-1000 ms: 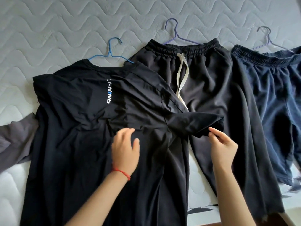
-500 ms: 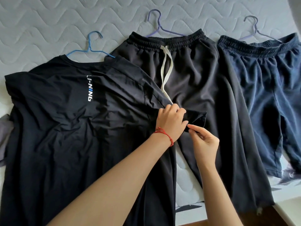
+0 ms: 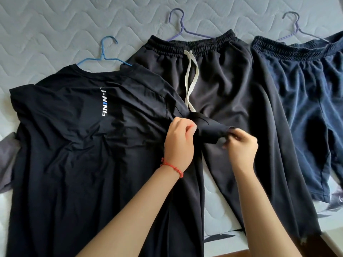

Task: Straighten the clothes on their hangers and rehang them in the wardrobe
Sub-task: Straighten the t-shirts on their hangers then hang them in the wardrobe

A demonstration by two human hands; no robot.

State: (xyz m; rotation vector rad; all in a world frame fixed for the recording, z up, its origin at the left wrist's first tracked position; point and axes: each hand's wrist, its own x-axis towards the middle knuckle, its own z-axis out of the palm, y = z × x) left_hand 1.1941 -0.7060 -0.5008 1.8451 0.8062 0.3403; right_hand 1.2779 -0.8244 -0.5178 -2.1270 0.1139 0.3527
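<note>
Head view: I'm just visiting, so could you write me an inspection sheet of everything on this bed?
Surface: quilted grey mattress, bare at the top.
Job's things: black T-shirt on a blue hanger; black trousers on a purple hanger; navy shorts on a third hanger.
Clutter: grey cloth at the left edge.
Grips: left hand holds the T-shirt's sleeve near the shoulder; right hand pinches its cuff.
Cables: nothing seen; only the trousers' white drawstring.
Surroundings: a brown strip at the bottom edge; no wardrobe in view.
</note>
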